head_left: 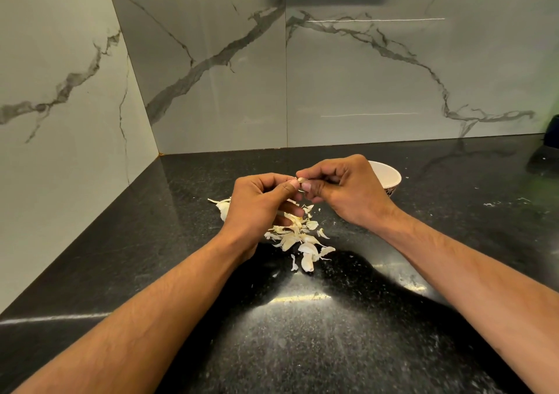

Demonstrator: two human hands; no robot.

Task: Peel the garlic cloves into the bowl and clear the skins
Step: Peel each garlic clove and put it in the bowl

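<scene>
Garlic clove [301, 180] pinched between both hands' fingertips above the skins [298, 236]; left hand [260, 203] and right hand [348, 191] both clamp it. Bowl [390, 176] sits just behind my right hand, nearer that side.

One head-worn view looks forward and down, close over the counter [332, 348]. It faces the marble wall [363, 76] at a corner.
</scene>
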